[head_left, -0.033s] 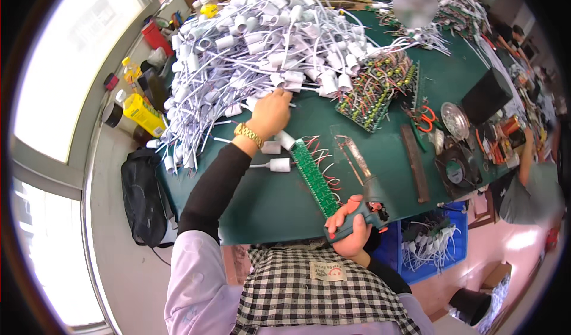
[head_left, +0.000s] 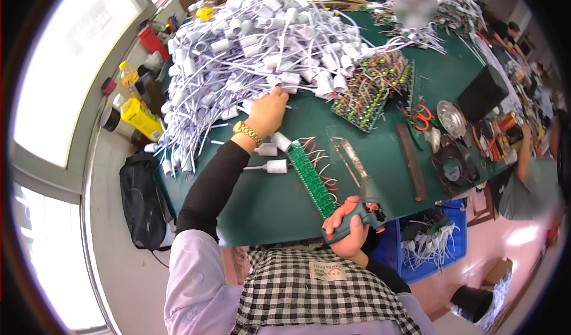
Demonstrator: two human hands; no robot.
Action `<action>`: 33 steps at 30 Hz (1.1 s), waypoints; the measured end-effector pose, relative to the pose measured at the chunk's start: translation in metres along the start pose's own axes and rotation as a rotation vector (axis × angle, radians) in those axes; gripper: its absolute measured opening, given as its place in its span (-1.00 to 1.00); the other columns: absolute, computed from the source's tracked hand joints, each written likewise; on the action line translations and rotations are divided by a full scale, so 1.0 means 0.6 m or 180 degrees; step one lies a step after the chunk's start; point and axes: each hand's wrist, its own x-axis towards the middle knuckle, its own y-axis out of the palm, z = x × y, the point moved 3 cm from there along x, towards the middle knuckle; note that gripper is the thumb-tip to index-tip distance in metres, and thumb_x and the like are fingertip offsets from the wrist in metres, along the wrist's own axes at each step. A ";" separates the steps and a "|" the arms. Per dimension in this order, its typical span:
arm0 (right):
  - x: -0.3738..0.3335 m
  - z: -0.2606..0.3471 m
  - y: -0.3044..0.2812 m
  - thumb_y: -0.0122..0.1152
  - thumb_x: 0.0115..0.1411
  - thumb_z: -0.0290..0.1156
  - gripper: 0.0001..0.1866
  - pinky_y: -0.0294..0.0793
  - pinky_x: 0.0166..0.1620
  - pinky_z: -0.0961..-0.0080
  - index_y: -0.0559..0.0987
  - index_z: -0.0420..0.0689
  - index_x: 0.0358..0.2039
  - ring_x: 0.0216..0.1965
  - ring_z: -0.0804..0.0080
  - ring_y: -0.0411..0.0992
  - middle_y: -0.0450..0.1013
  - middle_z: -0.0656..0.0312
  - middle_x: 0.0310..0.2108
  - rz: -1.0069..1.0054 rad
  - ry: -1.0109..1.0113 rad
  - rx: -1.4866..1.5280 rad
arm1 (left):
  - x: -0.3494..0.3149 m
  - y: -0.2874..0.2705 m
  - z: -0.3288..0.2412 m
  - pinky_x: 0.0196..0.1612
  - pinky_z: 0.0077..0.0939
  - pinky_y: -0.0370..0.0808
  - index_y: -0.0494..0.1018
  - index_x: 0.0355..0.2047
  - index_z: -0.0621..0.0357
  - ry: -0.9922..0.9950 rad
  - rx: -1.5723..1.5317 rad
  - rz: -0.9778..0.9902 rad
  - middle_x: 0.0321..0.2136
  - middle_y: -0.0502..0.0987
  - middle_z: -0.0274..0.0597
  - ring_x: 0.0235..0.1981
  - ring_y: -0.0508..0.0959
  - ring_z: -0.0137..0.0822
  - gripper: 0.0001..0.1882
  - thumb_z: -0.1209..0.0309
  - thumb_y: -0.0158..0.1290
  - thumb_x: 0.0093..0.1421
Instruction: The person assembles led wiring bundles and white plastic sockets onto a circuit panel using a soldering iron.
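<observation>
My left hand (head_left: 267,113), wearing a gold watch, reaches to the near edge of a big heap of white cylindrical lamp sockets with white cables (head_left: 250,52). Its fingers are bent together against the sockets; what they pinch is hidden. In my right hand (head_left: 351,232) is a soldering gun (head_left: 370,199), gripped by its grey-green handle, tip pointing away from me. Between the hands lies a long green circuit board (head_left: 312,180) with red and white wires along its right side. A white socket (head_left: 281,141) touches its far end, and another socket with a cable (head_left: 276,166) lies left of it.
Wired circuit boards (head_left: 372,91) are stacked right of the heap. Further right lie orange-handled scissors (head_left: 422,118), a dark bar (head_left: 411,162), a metal dish (head_left: 451,119) and a small fan (head_left: 453,167). A blue crate (head_left: 395,254) stands below the table edge. Yellow bottles (head_left: 140,118) line the window side.
</observation>
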 end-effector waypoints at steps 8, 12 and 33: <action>-0.015 0.008 -0.018 -0.07 0.26 -0.33 -0.64 0.39 -0.45 0.51 0.21 -0.13 0.04 -0.54 0.43 0.37 0.33 0.15 -0.50 -0.0259 -0.0033 0.0259 | 0.026 0.028 0.055 -0.33 -0.20 0.50 0.45 -0.34 0.14 0.0793 0.0161 0.0028 -0.26 0.43 -0.05 -0.36 0.53 -0.01 -0.81 0.47 0.05 -0.03; -0.029 0.027 -0.025 -0.06 0.27 -0.32 -0.64 0.37 -0.46 0.53 0.23 -0.11 0.06 -0.55 0.50 0.36 0.32 0.22 -0.51 -0.0481 -0.0219 0.0277 | 0.014 0.013 0.061 -0.42 -0.28 0.50 0.37 -0.39 0.09 0.0658 0.1345 0.0163 -0.35 0.50 -0.13 -0.46 0.57 -0.13 -0.92 0.50 -0.04 0.06; -0.049 0.053 -0.083 -0.04 0.26 -0.29 -0.58 0.38 -0.41 0.45 0.19 -0.10 0.09 -0.51 0.42 0.36 0.31 0.15 -0.46 -0.0575 -0.0283 0.0360 | -0.148 -0.128 0.126 -0.28 -0.65 0.36 0.38 -0.25 0.16 -0.0998 -0.5408 -0.1084 -0.31 0.41 -0.34 -0.31 0.40 -0.53 -0.73 0.21 -0.13 0.32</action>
